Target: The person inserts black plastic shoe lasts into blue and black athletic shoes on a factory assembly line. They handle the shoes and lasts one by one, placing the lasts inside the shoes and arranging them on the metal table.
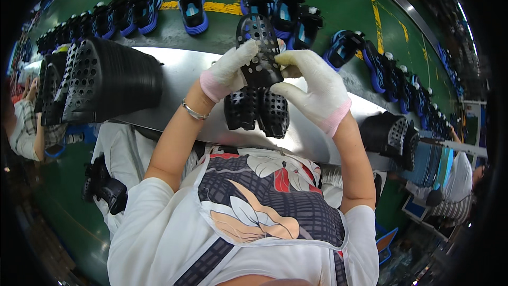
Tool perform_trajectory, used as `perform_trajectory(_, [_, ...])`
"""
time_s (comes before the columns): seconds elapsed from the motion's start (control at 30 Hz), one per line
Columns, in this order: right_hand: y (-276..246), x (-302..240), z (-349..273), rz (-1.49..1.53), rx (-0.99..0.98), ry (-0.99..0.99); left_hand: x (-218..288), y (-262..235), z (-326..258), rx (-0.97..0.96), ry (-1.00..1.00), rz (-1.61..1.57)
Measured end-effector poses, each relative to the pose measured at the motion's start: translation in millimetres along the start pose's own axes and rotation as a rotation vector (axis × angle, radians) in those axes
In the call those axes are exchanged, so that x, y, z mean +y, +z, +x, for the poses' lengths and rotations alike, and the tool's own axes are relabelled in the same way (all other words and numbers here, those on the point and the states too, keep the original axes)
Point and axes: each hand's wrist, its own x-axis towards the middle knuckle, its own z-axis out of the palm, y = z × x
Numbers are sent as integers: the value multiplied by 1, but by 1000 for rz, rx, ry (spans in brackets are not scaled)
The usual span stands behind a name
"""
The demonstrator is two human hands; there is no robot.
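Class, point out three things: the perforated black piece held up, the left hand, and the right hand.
perforated black piece (pixel 259 47), head view, its holed middle.
left hand (pixel 228 70), head view, glove back.
right hand (pixel 317 87), head view, glove back.

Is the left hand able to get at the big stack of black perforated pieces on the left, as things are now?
Probably not at once: the left hand grips a black perforated piece together with the right hand. The path to the stack looks open.

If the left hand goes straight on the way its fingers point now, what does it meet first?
The left hand points up and right, already gripping the perforated black sole. Past that, probably the blue-and-black shoes on the green belt, though depth is unclear.
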Motion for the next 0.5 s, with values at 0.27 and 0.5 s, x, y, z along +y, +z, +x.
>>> perform_trajectory(0.27, [40,-2,34,-348,-129,322,5,-29,-2,195,167,122])
perform_trajectory(0.5, [57,11,60,-295,-21,273,13,-34,10,383,234,82])
